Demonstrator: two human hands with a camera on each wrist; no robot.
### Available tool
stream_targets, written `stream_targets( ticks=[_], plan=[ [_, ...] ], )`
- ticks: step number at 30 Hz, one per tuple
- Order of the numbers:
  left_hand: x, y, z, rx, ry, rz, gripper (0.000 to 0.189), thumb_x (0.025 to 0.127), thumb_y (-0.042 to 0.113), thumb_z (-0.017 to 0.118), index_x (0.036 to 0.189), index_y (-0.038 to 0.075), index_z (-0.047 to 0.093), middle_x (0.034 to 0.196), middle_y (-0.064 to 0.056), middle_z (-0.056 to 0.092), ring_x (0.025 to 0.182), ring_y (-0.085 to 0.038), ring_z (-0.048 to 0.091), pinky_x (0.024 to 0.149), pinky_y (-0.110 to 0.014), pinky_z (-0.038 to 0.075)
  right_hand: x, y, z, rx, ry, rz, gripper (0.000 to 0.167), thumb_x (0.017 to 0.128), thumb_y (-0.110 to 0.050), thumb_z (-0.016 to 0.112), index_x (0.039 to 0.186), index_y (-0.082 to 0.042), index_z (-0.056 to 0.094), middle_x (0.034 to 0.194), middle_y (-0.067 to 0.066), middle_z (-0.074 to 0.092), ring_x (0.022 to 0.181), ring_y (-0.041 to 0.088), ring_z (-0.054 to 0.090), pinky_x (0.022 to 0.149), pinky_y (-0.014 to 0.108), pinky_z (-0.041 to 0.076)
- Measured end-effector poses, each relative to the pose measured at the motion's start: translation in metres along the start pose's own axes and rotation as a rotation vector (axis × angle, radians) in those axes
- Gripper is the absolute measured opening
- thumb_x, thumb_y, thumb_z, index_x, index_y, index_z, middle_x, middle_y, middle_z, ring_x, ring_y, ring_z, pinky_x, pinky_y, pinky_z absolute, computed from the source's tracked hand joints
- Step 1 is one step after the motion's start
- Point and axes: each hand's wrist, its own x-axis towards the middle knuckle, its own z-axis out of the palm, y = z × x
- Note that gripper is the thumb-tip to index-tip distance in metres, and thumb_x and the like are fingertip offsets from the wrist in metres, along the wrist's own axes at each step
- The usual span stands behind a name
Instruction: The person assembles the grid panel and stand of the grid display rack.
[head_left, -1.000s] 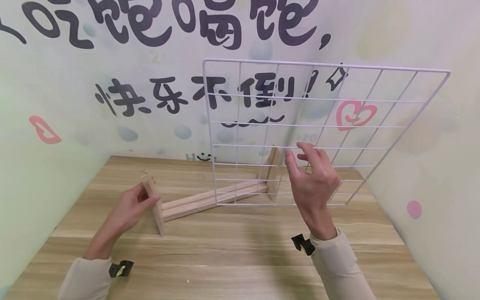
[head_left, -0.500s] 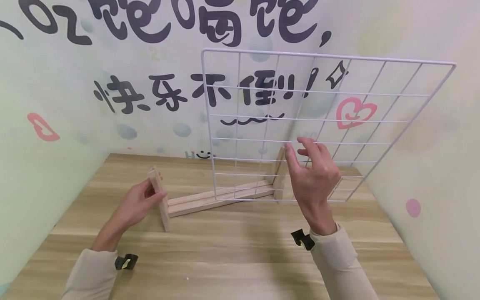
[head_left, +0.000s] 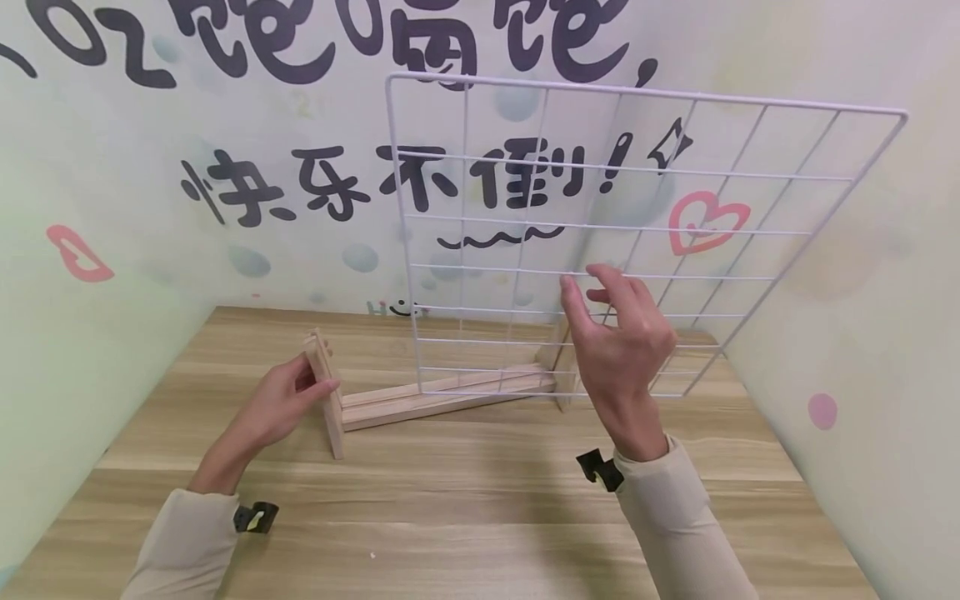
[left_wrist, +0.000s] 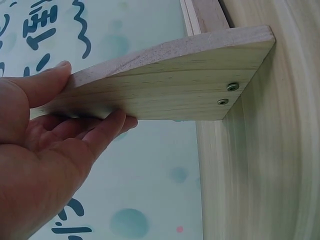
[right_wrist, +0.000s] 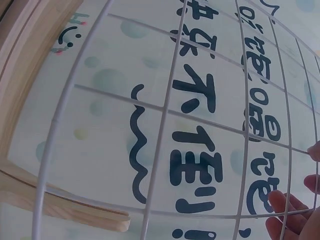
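A pale wooden stand has an end board (head_left: 334, 429) on the left, a grooved crossbar (head_left: 457, 400) and another end board (head_left: 565, 396) on the right. My left hand (head_left: 281, 402) holds the left board near its upper end, thumb on one side and fingers on the other. Two screw heads (left_wrist: 232, 87) show low on that board in the left wrist view. A white wire grid panel (head_left: 621, 90) is held up by my right hand (head_left: 630, 350), whose fingers (right_wrist: 281, 201) curl at its wires. The grid's lower edge overlaps the crossbar in the head view.
The stand sits on a wood-grain table (head_left: 450, 517). Behind it rises a white wall (head_left: 300, 267) with dark lettering and coloured shapes, and walls close in on both sides. Each wrist wears a black mount (head_left: 600, 470).
The grid panel has risen, its top edge now higher in the head view. My left hand and the stand have shifted a little to the right. Both hands keep their holds.
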Motion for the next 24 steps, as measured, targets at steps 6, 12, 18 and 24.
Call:
stream_targets(
  ticks=[6, 12, 18, 24],
  plan=[
    [0.004, -0.001, 0.001, -0.010, -0.021, 0.013, 0.061, 0.104, 0.017, 0.054, 0.151, -0.009, 0.026, 0.149, -0.035, 0.036, 0.136, -0.047, 0.042, 0.106, -0.052, 0.040, 0.004, -0.002, 0.001, 0.005, 0.008, 0.003, 0.023, 0.086, -0.025, 0.076, 0.096, -0.005, 0.076, 0.084, 0.014, 0.074, 0.069, 0.026, 0.071, 0.048, 0.037, 0.042],
    [0.007, 0.001, 0.003, -0.009, -0.043, 0.001, 0.063, 0.104, 0.021, 0.053, 0.152, -0.008, 0.025, 0.149, -0.035, 0.037, 0.135, -0.047, 0.042, 0.106, -0.054, 0.041, 0.008, -0.005, 0.001, -0.003, 0.015, 0.002, 0.024, 0.086, -0.026, 0.076, 0.097, -0.005, 0.076, 0.084, 0.014, 0.074, 0.069, 0.026, 0.072, 0.048, 0.038, 0.043],
    [0.008, 0.002, 0.004, -0.012, -0.060, 0.004, 0.064, 0.104, 0.023, 0.053, 0.152, -0.008, 0.024, 0.148, -0.035, 0.038, 0.133, -0.047, 0.045, 0.106, -0.055, 0.041, 0.011, -0.008, 0.002, -0.016, 0.017, 0.005, 0.026, 0.086, -0.028, 0.075, 0.098, -0.005, 0.076, 0.085, 0.015, 0.074, 0.070, 0.027, 0.072, 0.047, 0.038, 0.042],
    [0.012, 0.000, 0.005, -0.013, -0.072, 0.029, 0.063, 0.104, 0.023, 0.053, 0.152, -0.007, 0.025, 0.148, -0.034, 0.038, 0.135, -0.047, 0.043, 0.107, -0.057, 0.040, 0.014, -0.009, 0.004, -0.021, 0.036, -0.002, 0.025, 0.086, -0.027, 0.076, 0.097, -0.005, 0.076, 0.083, 0.015, 0.074, 0.069, 0.026, 0.072, 0.046, 0.037, 0.040]
  ],
)
